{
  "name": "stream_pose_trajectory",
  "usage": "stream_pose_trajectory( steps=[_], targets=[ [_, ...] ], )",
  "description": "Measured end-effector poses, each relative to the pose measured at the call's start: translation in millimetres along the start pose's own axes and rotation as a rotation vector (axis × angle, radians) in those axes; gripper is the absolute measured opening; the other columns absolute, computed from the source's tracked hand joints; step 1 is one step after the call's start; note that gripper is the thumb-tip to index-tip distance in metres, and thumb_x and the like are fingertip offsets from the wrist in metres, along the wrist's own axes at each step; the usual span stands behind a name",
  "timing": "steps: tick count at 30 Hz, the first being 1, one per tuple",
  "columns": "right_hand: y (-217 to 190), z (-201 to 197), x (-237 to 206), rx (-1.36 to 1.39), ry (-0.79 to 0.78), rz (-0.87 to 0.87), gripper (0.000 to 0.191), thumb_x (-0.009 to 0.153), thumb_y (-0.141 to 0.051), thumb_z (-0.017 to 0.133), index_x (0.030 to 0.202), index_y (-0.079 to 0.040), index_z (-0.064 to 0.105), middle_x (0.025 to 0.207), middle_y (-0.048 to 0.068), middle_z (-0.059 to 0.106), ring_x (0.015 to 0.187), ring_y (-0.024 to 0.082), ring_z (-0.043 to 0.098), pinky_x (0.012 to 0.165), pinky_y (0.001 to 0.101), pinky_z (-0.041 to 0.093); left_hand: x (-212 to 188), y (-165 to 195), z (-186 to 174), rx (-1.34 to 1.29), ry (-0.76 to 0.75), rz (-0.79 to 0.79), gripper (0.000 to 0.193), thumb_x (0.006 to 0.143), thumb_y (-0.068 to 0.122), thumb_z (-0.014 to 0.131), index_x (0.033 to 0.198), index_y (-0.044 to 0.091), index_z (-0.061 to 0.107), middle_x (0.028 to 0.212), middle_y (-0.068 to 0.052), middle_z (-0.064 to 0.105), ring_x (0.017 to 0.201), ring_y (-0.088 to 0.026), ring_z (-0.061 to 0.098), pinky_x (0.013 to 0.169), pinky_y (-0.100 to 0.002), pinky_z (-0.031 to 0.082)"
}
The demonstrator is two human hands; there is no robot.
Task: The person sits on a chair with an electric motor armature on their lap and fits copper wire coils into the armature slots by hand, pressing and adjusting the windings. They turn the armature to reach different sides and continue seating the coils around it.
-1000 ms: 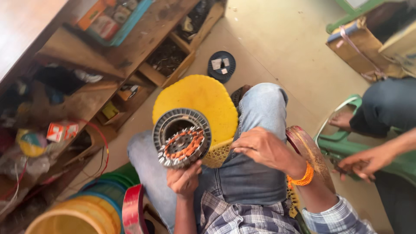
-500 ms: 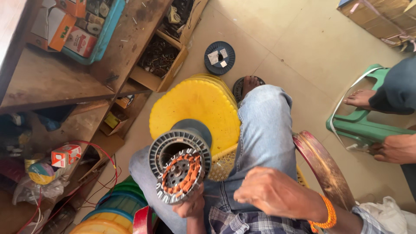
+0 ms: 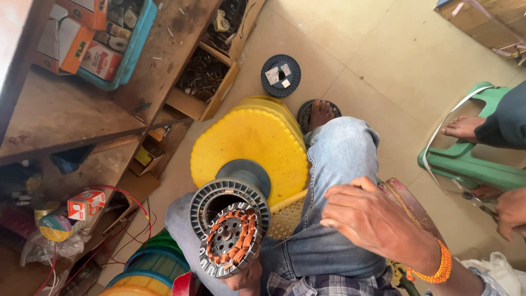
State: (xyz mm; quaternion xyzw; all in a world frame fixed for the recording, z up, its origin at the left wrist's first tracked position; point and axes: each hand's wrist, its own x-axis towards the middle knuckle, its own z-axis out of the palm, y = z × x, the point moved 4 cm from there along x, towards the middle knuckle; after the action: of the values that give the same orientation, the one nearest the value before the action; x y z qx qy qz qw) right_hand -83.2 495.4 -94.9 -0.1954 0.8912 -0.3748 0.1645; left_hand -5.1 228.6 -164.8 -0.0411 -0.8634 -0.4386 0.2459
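My left hand (image 3: 244, 277) grips from below a round metal motor stator (image 3: 230, 235) with copper windings around its inner teeth. It is held upright over my lap, in front of a grey spool (image 3: 244, 174). My right hand (image 3: 370, 219) hovers above my right thigh in blue jeans, fingers loosely curled, pinching what looks like a thin wire that runs toward the stator. An orange band (image 3: 435, 268) circles my right wrist.
A yellow plastic stool (image 3: 246, 142) stands before my knees. A black wire spool (image 3: 280, 75) lies on the tiled floor. Wooden shelves (image 3: 71, 109) with boxes fill the left. Another person's foot (image 3: 463, 129) rests on a green stool (image 3: 471, 167) at right.
The camera has tilted down and closer. The stator has sunk lower and nearer in view. My right hand has shifted right, away from the stator, over my thigh.
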Motion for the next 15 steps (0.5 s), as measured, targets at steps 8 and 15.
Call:
stream_pose_trajectory(
  steps=[8, 15],
  targets=[
    [-7, 5, 1, 0.214, -0.175, -0.251, 0.01, 0.079, -0.009, 0.076, 0.082, -0.004, 0.068, 0.075, 0.006, 0.066, 0.075, 0.026, 0.067, 0.074, 0.0384, 0.052, 1, -6, 4, 0.0, -0.011, 0.02, 0.024, 0.069, 0.001, 0.081, 0.092, 0.006, 0.079, 0.096, -0.011, 0.078, 0.098, -0.029, 0.076, 0.107, -0.049, 0.053],
    [-42, -10, -25, 0.286, -0.284, -0.353, 0.012, 0.087, -0.017, 0.067, 0.081, -0.008, 0.063, 0.069, 0.004, 0.058, 0.071, 0.024, 0.065, 0.081, 0.0403, 0.051, -8, -7, 1, 0.01, -0.008, 0.024, 0.024, 0.07, 0.002, 0.081, 0.094, 0.006, 0.079, 0.097, -0.01, 0.078, 0.099, -0.029, 0.077, 0.107, -0.049, 0.053]
  ],
)
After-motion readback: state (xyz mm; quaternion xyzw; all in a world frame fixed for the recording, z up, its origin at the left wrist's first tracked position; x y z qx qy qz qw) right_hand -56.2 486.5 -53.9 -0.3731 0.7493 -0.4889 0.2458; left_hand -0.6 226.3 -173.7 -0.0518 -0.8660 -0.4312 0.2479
